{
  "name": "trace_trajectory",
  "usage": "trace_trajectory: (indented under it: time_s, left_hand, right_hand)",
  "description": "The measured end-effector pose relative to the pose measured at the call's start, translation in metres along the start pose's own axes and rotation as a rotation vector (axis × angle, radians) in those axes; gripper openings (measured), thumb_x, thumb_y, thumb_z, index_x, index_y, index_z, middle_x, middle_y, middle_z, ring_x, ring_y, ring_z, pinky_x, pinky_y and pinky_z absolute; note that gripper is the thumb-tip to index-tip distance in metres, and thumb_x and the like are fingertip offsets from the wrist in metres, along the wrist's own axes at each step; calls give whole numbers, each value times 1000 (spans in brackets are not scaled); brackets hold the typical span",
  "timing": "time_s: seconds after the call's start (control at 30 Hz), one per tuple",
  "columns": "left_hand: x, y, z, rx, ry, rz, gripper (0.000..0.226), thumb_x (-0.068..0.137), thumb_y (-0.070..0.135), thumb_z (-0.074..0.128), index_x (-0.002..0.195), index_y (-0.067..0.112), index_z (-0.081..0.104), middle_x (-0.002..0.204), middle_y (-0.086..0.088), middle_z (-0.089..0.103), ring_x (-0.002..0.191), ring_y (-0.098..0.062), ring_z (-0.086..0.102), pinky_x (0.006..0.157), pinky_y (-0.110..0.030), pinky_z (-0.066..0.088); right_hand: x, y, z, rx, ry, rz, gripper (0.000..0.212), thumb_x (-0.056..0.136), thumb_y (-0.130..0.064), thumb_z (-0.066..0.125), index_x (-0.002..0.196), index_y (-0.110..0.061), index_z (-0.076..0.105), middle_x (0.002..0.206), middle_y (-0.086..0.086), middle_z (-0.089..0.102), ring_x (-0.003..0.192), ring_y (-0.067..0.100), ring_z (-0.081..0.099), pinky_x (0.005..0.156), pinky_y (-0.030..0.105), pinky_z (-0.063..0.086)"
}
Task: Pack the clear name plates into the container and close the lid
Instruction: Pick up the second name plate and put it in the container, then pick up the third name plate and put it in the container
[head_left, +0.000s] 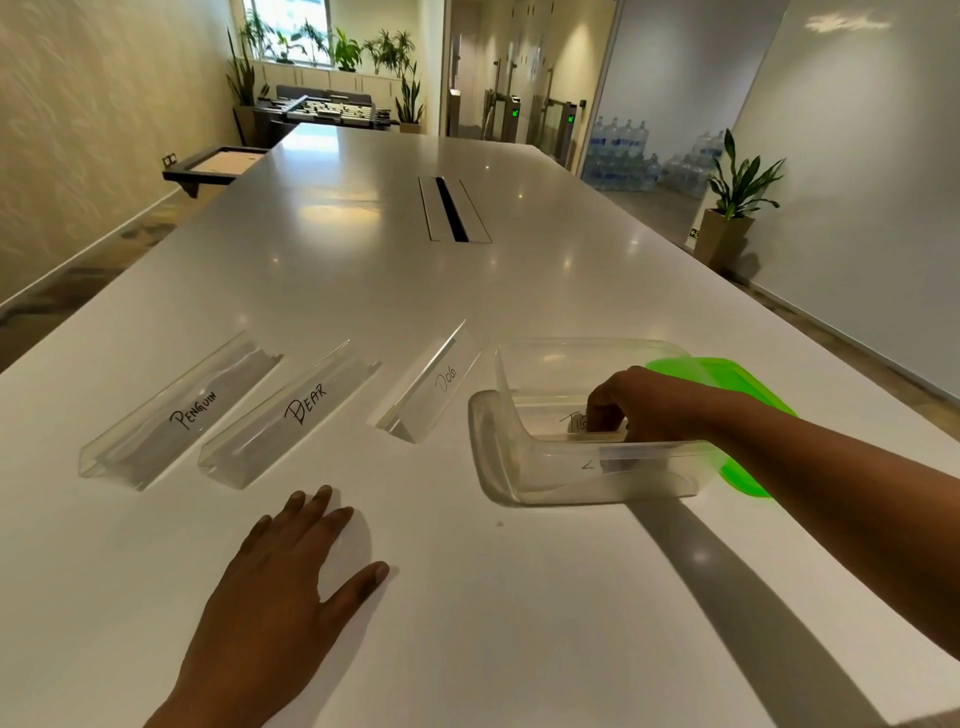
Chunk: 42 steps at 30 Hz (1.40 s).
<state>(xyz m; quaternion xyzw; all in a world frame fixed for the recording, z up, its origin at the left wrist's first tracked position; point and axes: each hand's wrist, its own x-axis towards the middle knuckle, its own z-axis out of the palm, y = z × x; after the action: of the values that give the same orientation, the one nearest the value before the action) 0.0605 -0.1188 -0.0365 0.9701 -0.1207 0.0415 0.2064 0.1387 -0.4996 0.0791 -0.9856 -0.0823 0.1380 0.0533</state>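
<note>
Three clear name plates lie in a row on the white table: "PENGUIN" at the left, "BEAR" beside it, "DOG" nearest the container. The clear plastic container stands open at the right. Inside it my right hand is closed on a fourth plate; only the letters "TIG" show. The green lid lies on the table behind the container, partly hidden by my right forearm. My left hand rests flat on the table in front of the plates, fingers spread, holding nothing.
A long white table stretches away, with a cable slot in its middle. A dark tray sits at its far left edge. Potted plants, a glass wall and water bottles stand beyond the table.
</note>
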Motion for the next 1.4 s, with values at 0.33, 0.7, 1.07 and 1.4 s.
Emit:
trace_trajectory:
  time_s: [0.33, 0.7, 1.07, 1.4]
  left_hand:
    - [-1, 3, -2, 15, 4, 6, 99, 66, 89, 4, 145, 37, 33, 159, 14, 15, 147, -5, 10, 119, -30, 5]
    - [-2, 2, 0, -3, 26, 30, 93, 73, 85, 11, 144, 32, 37, 158, 12, 21, 146, -5, 12, 119, -30, 8]
    - [-3, 4, -5, 6, 0, -17, 100, 67, 89, 2, 148, 35, 28, 160, 15, 16, 148, -6, 9, 121, -33, 9]
    - [-3, 4, -5, -1, 5, -11, 92, 72, 84, 8, 148, 35, 27, 160, 15, 14, 148, -4, 6, 121, -32, 9]
  right_hand:
    - [-1, 8, -6, 78, 58, -29, 26, 72, -29, 82, 95, -24, 70, 91, -9, 71, 84, 7, 67, 69, 9, 49]
    - [-74, -104, 1, 393, 711, -481, 19, 81, -30, 74, 93, -15, 71, 90, -6, 69, 81, 5, 64, 71, 17, 49]
    - [-58, -156, 124, 274, 550, -281, 43, 86, -51, 58, 122, -29, 63, 132, -15, 57, 130, 2, 43, 103, 31, 43]
    - [-53, -159, 143, 272, 438, -307, 46, 92, -48, 47, 136, -34, 51, 146, -23, 41, 137, -12, 22, 109, 9, 16]
